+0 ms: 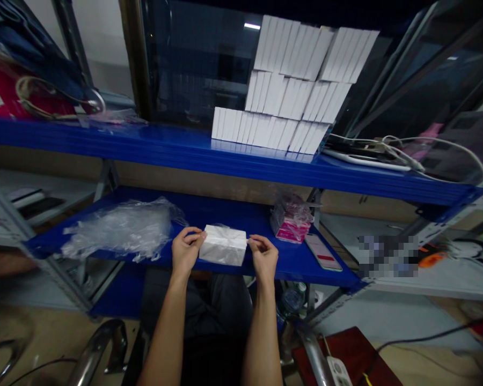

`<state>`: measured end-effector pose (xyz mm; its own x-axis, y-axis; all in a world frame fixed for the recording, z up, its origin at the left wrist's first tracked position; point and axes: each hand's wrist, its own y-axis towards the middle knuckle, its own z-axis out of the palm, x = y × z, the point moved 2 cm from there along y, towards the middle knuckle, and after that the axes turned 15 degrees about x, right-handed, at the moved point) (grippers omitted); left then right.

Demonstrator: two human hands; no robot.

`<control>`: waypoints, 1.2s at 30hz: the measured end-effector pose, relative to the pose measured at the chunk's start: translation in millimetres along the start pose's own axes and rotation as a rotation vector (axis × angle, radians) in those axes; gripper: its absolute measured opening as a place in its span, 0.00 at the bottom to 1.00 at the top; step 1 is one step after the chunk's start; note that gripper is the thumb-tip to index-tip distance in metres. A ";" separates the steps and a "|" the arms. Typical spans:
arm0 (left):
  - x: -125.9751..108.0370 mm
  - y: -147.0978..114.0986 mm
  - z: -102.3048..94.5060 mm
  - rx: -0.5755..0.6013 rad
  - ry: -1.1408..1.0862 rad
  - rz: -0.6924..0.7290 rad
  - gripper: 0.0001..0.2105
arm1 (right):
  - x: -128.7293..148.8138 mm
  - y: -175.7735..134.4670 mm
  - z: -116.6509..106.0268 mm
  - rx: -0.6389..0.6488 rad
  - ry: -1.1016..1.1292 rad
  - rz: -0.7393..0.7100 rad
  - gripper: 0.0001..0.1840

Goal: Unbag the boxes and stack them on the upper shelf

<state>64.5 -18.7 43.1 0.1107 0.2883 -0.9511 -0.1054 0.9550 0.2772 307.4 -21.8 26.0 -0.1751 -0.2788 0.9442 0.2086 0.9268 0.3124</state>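
A white box (223,245), which looks to be in clear plastic film, is held at the front edge of the blue lower shelf, long side towards me. My left hand (185,251) is closed in a pinch at its upper left corner. At the opposite end, my right hand (263,254) pinches what appears to be a bit of the film beside the upper right corner. The film is thin and hard to make out. Left of the box lies a heap of clear plastic bags (121,228). Pink packs in clear plastic (292,220) stand to the right.
A phone (323,252) lies on the lower shelf (241,212) at the right. White boxes (284,96) are stacked in rows on the upper shelf (165,153), with white cables (402,147) to their right. Below are a plastic bottle (293,300) and a power strip (338,371).
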 end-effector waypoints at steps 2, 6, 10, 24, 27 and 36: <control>-0.3 0.7 -5.4 -0.024 0.056 0.056 0.17 | -1.2 -3.3 -5.2 0.130 -0.026 -0.032 0.25; 3.3 -3.3 -15.2 -0.194 0.375 0.074 0.18 | 0.6 -15.7 -1.2 0.431 -0.035 -0.123 0.44; 11.9 -7.2 -7.4 -0.124 0.418 -0.082 0.18 | -2.7 -16.3 17.8 0.536 -0.006 -0.155 0.50; 28.5 -9.8 41.9 0.358 0.584 -0.052 0.18 | -36.4 88.0 -19.3 -0.136 -0.616 -0.085 0.30; 23.1 -12.3 48.9 0.342 0.689 -0.076 0.17 | -39.7 93.1 -14.2 -0.161 -0.627 -0.014 0.29; 21.5 -14.3 53.6 0.325 0.772 -0.086 0.17 | -31.9 95.6 2.7 -0.246 -0.873 0.023 0.42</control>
<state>121.3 -22.4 25.9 -0.6141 0.1983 -0.7639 0.1758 0.9780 0.1125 330.3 76.4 25.5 -0.8144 0.1218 0.5673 0.4031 0.8220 0.4022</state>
